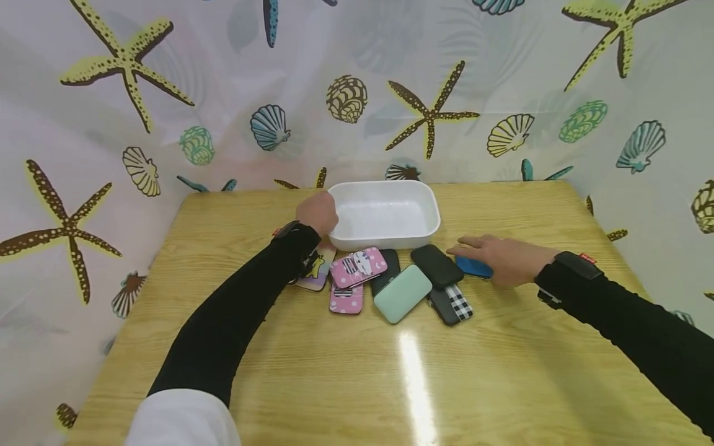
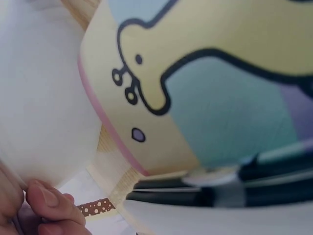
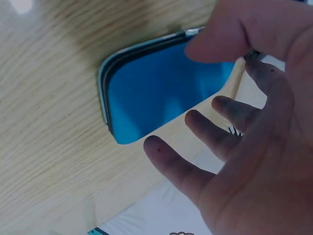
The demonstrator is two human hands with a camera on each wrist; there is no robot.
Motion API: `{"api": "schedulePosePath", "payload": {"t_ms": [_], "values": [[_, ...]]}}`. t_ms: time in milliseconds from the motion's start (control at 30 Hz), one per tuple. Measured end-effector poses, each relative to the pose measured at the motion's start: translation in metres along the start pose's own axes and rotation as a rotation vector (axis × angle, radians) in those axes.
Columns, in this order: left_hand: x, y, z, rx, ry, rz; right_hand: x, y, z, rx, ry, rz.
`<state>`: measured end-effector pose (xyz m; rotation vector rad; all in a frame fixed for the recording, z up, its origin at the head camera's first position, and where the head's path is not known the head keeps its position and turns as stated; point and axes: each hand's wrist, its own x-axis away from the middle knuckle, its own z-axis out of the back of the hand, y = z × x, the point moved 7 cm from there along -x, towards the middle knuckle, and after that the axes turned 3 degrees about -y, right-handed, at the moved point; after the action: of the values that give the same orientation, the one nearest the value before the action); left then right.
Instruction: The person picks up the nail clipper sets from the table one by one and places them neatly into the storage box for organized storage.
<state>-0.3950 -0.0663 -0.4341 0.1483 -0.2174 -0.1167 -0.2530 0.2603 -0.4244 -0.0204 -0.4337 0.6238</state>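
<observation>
At the table's far side is a white plastic tub. My left hand grips its left end; in the left wrist view, curled fingers hold the tub's rim. Below that wrist lies a pastel case with a yellow cartoon animal, partly hidden by the forearm. My right hand hovers with spread fingers over a flat blue case. The right wrist view shows the thumb overlapping the blue case's edge; contact cannot be told.
Between the hands several small cases lie heaped: pink ones with a cartoon cat, a mint green one, a black one and a black one with a checked end. A shell-and-starfish patterned sheet hangs behind the wooden table.
</observation>
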Motion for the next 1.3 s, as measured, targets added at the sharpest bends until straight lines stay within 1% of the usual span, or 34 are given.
{"api": "schedulePosePath", "payload": {"t_ms": [133,200,267,333,467,667,900,1000,1167,1300], "values": [[0.0,-0.003,-0.001,0.007,0.001,0.008,0.003,-0.007,-0.004,0.113,-0.002,0.027],[0.001,-0.003,0.0,0.011,0.005,0.013,0.005,-0.009,-0.005,0.156,0.012,0.037],[0.0,-0.004,0.0,0.011,0.009,0.016,0.006,-0.01,-0.005,0.181,0.028,0.043],[0.0,-0.005,0.0,0.009,0.012,0.02,0.005,-0.009,-0.005,0.18,0.038,0.047],[-0.001,-0.006,-0.001,0.004,0.018,0.028,0.004,-0.006,-0.005,0.154,0.038,0.049],[0.0,-0.003,-0.003,-0.012,0.02,0.013,0.008,-0.001,-0.008,0.102,-0.016,0.022],[-0.001,-0.003,-0.003,-0.016,0.015,0.021,0.01,0.003,-0.009,0.029,-0.056,-0.042],[-0.002,-0.003,-0.003,-0.021,0.016,0.02,0.009,0.004,-0.008,0.017,-0.043,-0.035],[-0.003,-0.004,-0.003,-0.026,0.02,0.021,0.004,0.007,-0.007,0.012,0.007,0.002],[-0.003,-0.003,-0.003,-0.024,0.013,0.014,0.002,0.014,-0.004,-0.027,0.035,-0.035]]}}
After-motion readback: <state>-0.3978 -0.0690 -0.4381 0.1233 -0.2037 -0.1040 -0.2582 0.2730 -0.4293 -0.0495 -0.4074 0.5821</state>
